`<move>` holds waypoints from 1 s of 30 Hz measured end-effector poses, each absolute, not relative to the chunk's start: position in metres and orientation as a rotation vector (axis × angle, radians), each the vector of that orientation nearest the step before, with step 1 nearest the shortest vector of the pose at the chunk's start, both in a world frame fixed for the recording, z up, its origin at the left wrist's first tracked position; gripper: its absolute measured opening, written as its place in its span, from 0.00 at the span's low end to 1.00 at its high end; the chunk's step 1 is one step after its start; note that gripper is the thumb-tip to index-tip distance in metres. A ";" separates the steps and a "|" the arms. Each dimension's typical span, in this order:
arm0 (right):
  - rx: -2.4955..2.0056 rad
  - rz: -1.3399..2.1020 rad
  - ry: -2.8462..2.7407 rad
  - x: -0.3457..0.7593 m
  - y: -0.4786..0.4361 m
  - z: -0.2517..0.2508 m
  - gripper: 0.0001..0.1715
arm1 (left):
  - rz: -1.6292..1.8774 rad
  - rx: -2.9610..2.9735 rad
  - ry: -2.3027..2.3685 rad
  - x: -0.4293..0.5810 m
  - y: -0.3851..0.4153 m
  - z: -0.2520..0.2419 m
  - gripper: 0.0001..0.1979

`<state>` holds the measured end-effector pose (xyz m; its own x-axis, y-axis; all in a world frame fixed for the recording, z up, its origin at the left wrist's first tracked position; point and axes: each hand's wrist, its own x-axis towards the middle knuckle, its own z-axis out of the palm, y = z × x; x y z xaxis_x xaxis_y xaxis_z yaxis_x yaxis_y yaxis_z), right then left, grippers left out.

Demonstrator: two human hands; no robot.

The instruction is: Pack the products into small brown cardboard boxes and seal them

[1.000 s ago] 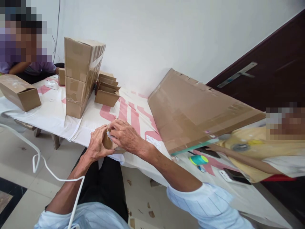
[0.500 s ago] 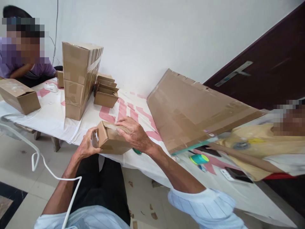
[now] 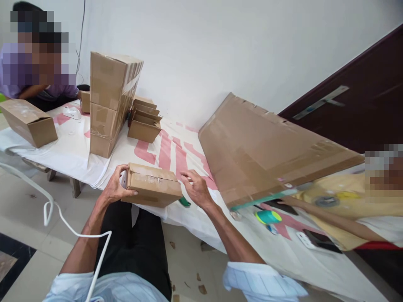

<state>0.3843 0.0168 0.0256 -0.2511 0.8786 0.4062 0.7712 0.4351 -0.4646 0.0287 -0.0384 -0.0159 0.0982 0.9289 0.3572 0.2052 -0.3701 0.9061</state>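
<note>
A small brown cardboard box [image 3: 154, 191] is held at the table's near edge, its top flaps meeting at a seam with clear tape over it. My left hand [image 3: 117, 186] grips its left end, fingers over the upper edge and thumb along the near side. Just off the right end is my right hand [image 3: 197, 188], fingers loosely bent and apart, with nothing seen in it. Below that hand, a small green object [image 3: 184, 202] lies partly behind the box.
Tall stacked cartons [image 3: 105, 105] stand at left beside open boxes [image 3: 145, 128]. Another carton [image 3: 31, 123] sits further left. A large cardboard sheet [image 3: 267, 155] leans at right, near a teal tape roll [image 3: 267, 217] and a co-worker's arm [image 3: 330, 212]. A white cable [image 3: 78, 236] crosses in front.
My right hand has left the box top and moved right, past its end. The taped seam is now uncovered. My left hand keeps its grip, and the view has shifted slightly.
</note>
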 end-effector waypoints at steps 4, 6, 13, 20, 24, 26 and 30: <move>-1.766 0.274 -2.097 0.423 0.016 -0.019 0.17 | 1.317 1.684 1.155 0.019 -0.043 -0.012 0.46; -1.857 0.306 -2.190 0.430 0.011 -0.038 0.16 | 1.313 1.692 1.165 0.012 -0.046 -0.010 0.45; -2.007 0.163 -2.186 0.422 0.006 -0.065 0.17 | 1.240 1.686 1.166 0.000 -0.050 -0.003 0.43; -2.002 0.121 -2.077 0.417 0.005 -0.047 0.21 | 1.228 1.719 1.143 0.000 -0.052 0.001 0.40; -1.733 0.138 -1.813 0.396 0.006 0.003 0.21 | 1.227 1.764 1.132 -0.001 -0.052 0.000 0.39; -1.466 0.342 -1.879 0.374 0.002 0.035 0.21 | 1.224 1.771 1.135 -0.002 -0.052 -0.001 0.40; -1.111 0.599 -2.086 0.318 -0.007 0.084 0.19 | 1.212 1.779 1.151 -0.002 -0.053 -0.004 0.42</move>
